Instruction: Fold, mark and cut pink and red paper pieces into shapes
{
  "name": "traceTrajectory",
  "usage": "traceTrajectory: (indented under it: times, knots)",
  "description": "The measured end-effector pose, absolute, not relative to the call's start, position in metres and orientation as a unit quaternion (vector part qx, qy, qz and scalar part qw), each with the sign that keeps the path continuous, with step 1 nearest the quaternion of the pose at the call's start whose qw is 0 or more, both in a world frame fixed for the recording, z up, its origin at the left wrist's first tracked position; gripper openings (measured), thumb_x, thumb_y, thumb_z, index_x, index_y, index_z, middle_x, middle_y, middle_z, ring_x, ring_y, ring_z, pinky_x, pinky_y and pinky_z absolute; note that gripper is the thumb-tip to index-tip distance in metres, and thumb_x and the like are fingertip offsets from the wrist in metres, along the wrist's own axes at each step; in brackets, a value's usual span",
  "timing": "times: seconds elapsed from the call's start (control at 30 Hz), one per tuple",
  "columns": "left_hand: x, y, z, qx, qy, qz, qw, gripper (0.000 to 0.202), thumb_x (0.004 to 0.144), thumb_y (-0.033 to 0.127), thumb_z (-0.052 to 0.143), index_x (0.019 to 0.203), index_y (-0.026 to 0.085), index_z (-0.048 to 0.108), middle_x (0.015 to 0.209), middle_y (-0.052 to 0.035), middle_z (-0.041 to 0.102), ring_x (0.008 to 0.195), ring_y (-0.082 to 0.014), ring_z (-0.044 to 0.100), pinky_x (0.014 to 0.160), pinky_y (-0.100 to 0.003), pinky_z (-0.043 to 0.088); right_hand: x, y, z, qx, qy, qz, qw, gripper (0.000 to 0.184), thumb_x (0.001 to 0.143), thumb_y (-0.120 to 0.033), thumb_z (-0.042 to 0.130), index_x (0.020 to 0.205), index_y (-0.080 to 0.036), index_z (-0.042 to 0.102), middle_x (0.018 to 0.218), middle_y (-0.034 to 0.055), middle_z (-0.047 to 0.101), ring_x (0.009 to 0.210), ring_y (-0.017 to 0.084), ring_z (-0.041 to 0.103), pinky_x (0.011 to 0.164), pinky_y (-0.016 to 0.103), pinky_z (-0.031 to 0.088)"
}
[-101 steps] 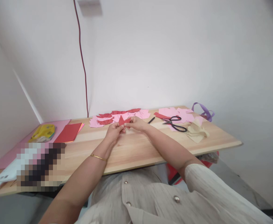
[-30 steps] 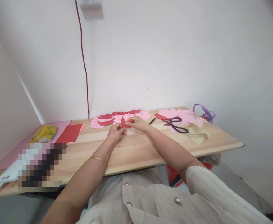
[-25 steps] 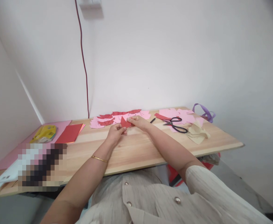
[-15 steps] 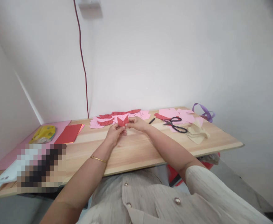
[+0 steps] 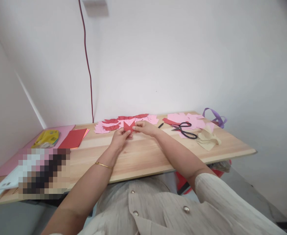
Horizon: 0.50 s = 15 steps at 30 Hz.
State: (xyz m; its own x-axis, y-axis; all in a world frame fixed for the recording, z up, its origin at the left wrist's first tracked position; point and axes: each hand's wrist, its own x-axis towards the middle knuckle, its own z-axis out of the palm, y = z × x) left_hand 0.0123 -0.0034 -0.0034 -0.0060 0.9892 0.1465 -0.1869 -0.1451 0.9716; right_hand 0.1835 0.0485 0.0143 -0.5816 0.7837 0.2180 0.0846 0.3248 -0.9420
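Between my hands is a small piece of folded red paper (image 5: 129,126) with two pointed upper corners and a notch in the middle. My left hand (image 5: 121,137) pinches its lower left side, thumb on the front. From the right, my right hand (image 5: 144,127) grips the other edge between thumb and fingers. Just behind it lie several pink folded paper pieces (image 5: 101,127) and red folded paper pieces (image 5: 111,127), spread in rows along the wall side of the table. A black pen (image 5: 160,125) rests to the right of my right hand.
On the wooden table (image 5: 143,160), black-handled scissors (image 5: 188,134) lie at right among pink paper scraps (image 5: 194,122), beside crumpled beige paper (image 5: 208,138) and purple ribbon (image 5: 216,117). At left are a red paper stack (image 5: 73,138), a yellow packet (image 5: 46,138) and a white device (image 5: 9,181) with a cable.
The red paper's face now looks flatter, its centre line less visible, and my left thumb lies further over its front. Both hands keep hold of it in nearly the same place.
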Motion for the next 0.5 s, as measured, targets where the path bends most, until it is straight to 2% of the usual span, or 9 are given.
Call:
traceTrajectory:
  times: [0.1, 0.2, 0.33, 0.43, 0.5]
  knots:
    - [0.0126, -0.0037, -0.0032, 0.501, 0.416, 0.565, 0.506, 0.032, 0.056, 0.033, 0.078, 0.077, 0.014, 0.065, 0.068, -0.0009, 0.064, 0.057, -0.012, 0.058, 0.062, -0.029, 0.051, 0.1815, 0.0486, 0.0122, -0.291, -0.743, 0.474, 0.372, 0.033, 0.07, -0.047, 0.07, 0.071, -0.015, 0.062, 0.069, 0.0004, 0.064, 0.066, 0.012, 0.058, 0.066, 0.026, 0.047]
    - [0.0121, -0.0031, -0.0035, 0.514, 0.42, 0.561, 0.496, 0.029, 0.058, 0.033, 0.077, 0.076, 0.014, 0.065, 0.066, -0.0005, 0.063, 0.056, -0.0114, 0.057, 0.059, -0.028, 0.05, 0.1791, 0.05, 0.0102, -0.319, -0.747, 0.453, 0.369, 0.036, 0.078, -0.05, 0.061, 0.065, -0.016, 0.06, 0.062, 0.0007, 0.062, 0.062, 0.013, 0.058, 0.063, 0.026, 0.046]
    - [0.0115, -0.0017, -0.0045, 0.513, 0.427, 0.56, 0.491, 0.03, 0.056, 0.034, 0.078, 0.073, 0.013, 0.065, 0.063, 0.0, 0.061, 0.054, -0.0114, 0.056, 0.058, -0.027, 0.049, 0.1793, 0.0512, 0.0136, -0.335, -0.708, 0.475, 0.401, 0.043, 0.081, -0.055, 0.053, 0.068, -0.016, 0.062, 0.066, 0.0026, 0.063, 0.063, 0.013, 0.059, 0.064, 0.026, 0.048]
    - [0.012, -0.0017, -0.0044, 0.501, 0.435, 0.563, 0.493, 0.031, 0.055, 0.035, 0.079, 0.071, 0.013, 0.064, 0.062, -0.0002, 0.061, 0.054, -0.0117, 0.057, 0.059, -0.028, 0.049, 0.1819, 0.0501, 0.0172, -0.344, -0.672, 0.49, 0.437, 0.04, 0.078, -0.056, 0.058, 0.072, -0.016, 0.061, 0.069, 0.0019, 0.063, 0.063, 0.011, 0.057, 0.064, 0.025, 0.047]
    - [0.0124, -0.0027, -0.0034, 0.493, 0.434, 0.568, 0.496, 0.032, 0.054, 0.036, 0.08, 0.07, 0.013, 0.065, 0.062, -0.0006, 0.062, 0.055, -0.012, 0.057, 0.06, -0.028, 0.05, 0.1824, 0.0481, 0.0171, -0.324, -0.692, 0.496, 0.413, 0.036, 0.073, -0.051, 0.066, 0.076, -0.016, 0.061, 0.071, 0.0005, 0.062, 0.064, 0.01, 0.056, 0.064, 0.024, 0.046]
